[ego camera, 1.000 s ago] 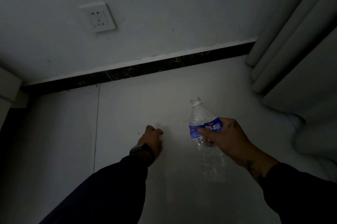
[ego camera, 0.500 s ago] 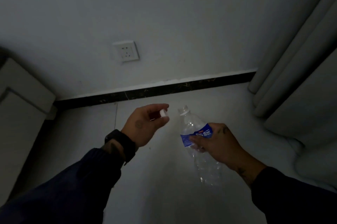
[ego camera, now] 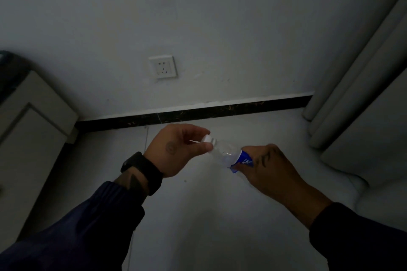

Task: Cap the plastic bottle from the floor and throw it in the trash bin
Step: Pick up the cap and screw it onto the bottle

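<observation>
The small white plastic cap (ego camera: 208,139) is pinched in the grip of the left hand (ego camera: 176,149), and the clear plastic bottle with the blue label (ego camera: 229,156) is gripped around its label by the right hand (ego camera: 267,167). The bottle is held in the air above the floor, its neck tilted toward ten o'clock. The cap seems to be seated on the mouth; it should be kept square and turned until firm, while the thin body is not squeezed. No trash bin is seen.
</observation>
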